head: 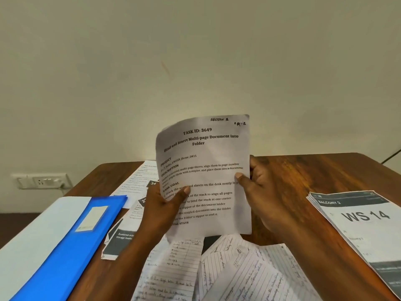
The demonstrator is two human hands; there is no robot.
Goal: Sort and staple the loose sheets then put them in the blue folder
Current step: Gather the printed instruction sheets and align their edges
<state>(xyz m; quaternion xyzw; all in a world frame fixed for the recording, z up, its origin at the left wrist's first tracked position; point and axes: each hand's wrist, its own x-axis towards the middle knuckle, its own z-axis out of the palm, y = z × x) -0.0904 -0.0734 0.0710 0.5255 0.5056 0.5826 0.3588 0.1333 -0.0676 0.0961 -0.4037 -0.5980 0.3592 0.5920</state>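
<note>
At centre frame a creased printed sheet headed "TASK ID: 3649" is held upright above the desk. The left hand pinches its lower left edge, thumb on the front; the right hand grips its right edge, thumb across the text. Below it, handwritten lined sheets overlap in a loose heap. The blue folder lies at lower left, over the desk's edge. A "WS 14" stack sits at right. Bare wood shows at upper right.
</note>
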